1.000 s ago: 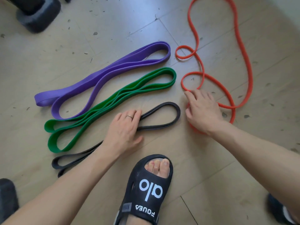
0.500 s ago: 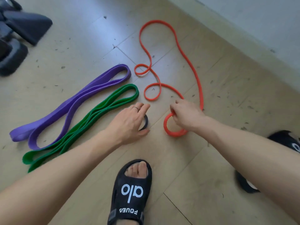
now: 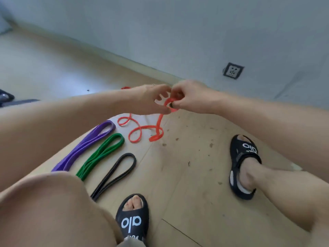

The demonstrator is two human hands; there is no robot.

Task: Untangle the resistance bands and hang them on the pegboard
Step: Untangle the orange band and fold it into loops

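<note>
The right hand's grip pinches the orange band above the floor; the left hand's fingers curl onto it too.

Both arms bare, without sleeves. Left hand wears a thin ring (one finger only). Right hand unadorned. Legs bare from the knee down. Each foot wears a black open-toe sandal: left sandal and right sandal, both marked "alo" in white lettering.
</note>
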